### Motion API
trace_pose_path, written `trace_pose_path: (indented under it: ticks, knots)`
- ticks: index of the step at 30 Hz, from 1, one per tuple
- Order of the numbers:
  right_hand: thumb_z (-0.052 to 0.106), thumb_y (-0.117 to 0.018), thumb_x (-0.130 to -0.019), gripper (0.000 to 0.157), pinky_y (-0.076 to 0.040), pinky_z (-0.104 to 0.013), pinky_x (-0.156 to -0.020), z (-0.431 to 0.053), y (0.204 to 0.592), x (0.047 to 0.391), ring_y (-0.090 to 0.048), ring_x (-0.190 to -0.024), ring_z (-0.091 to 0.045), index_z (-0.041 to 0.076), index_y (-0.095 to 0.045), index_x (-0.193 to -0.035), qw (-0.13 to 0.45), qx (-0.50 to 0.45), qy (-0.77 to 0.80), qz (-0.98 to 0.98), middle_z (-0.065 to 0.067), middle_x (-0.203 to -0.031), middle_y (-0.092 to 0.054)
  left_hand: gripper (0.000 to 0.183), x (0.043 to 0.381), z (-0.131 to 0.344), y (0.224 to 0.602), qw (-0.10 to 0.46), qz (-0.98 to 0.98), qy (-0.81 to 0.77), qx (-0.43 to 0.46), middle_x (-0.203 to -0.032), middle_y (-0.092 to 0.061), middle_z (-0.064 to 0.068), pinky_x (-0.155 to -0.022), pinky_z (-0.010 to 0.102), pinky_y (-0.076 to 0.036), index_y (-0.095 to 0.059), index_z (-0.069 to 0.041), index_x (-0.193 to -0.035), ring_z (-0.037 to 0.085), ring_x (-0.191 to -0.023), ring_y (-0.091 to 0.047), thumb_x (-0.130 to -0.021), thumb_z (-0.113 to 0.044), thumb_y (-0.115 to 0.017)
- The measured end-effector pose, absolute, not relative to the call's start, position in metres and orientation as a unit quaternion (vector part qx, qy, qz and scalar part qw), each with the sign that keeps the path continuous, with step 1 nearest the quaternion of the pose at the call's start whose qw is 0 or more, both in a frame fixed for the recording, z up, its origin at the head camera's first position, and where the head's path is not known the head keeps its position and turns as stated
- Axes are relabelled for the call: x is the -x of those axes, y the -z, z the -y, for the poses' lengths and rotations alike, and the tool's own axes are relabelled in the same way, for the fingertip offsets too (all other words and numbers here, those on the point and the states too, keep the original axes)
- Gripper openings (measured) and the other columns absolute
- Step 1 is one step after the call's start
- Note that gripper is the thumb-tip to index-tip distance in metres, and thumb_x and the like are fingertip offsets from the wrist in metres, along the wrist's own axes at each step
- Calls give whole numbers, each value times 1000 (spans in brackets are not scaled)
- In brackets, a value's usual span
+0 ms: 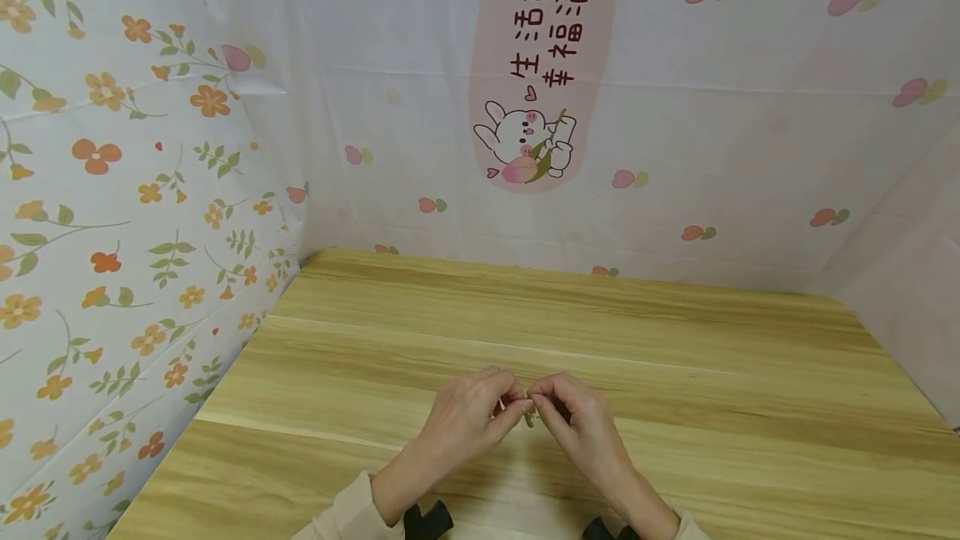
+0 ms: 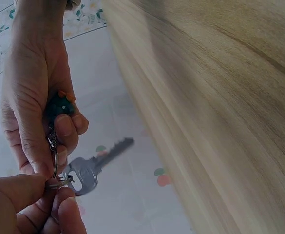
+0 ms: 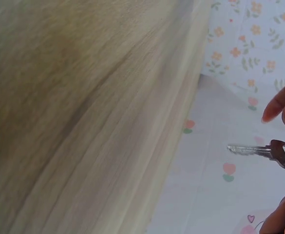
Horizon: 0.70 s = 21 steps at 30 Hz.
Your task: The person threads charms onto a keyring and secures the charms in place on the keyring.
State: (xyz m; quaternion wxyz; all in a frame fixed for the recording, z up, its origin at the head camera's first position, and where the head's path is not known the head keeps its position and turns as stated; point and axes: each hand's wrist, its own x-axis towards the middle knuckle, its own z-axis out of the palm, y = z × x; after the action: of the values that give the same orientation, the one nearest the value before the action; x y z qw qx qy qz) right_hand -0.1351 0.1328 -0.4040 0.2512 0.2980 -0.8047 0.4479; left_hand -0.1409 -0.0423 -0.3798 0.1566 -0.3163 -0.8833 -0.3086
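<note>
Close together over the wooden table, my left hand [image 1: 474, 413] and right hand [image 1: 583, 419] nearly meet at the fingertips. A keychain is in my left hand, its dark green and orange charm [image 2: 60, 107] tucked in the curled fingers. From the charm, a short metal chain [image 2: 51, 136] runs to a split ring [image 2: 59, 184]. In the left wrist view, thumb and fingers of my right hand pinch this ring. A silver key [image 2: 91, 173] sticks out from it, the ring passing through the hole in its bow. The right wrist view shows the key [image 3: 259, 150] sideways, blade pointing left.
The wooden tabletop [image 1: 360, 357] spreads around both hands. A white cloth with fruit-like prints and a rabbit picture [image 1: 525, 140] hangs behind it. Flower-patterned cloth [image 1: 105, 257] covers the left side. Black devices [image 1: 429, 521] sit by the wrists.
</note>
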Motion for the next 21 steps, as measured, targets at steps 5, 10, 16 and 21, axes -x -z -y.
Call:
trace_pose_path:
  ticks: [5,10,16,21]
  knots:
    - [-13,-66,-78,25,-40,-17,-47,-132,406,135,-45,-58,-1,11,-64,-86,245,-285,-456,807,1,-72,-60,12,141,42,380,159,885,306,312,-69,-59,-7,-49,7,-32,-63,-17,-76,5,-58,-55,-85,-22,-69]
    - [-11,-66,-78,24,-40,-17,-46,-133,406,135,-44,-58,-1,12,-64,-86,247,-275,-455,810,6,-72,-58,11,141,42,380,155,883,314,313,-70,-59,-8,-49,7,-33,-63,-18,-77,-1,-58,-53,-85,-21,-69]
    - [-12,-67,-77,25,-39,-13,-49,-132,405,135,-45,-60,0,11,-64,-86,255,-289,-449,806,1,-74,-60,10,141,43,380,146,886,306,315,-73,-62,-6,-48,6,-33,-65,-16,-78,3,-59,-57,-85,-21,-69]
    - [-12,-67,-78,25,-38,-13,-49,-132,405,135,-44,-60,1,12,-64,-85,253,-289,-449,806,2,-72,-59,12,141,43,380,151,885,305,319,-70,-60,-6,-47,6,-31,-63,-16,-76,0,-58,-54,-85,-20,-69]
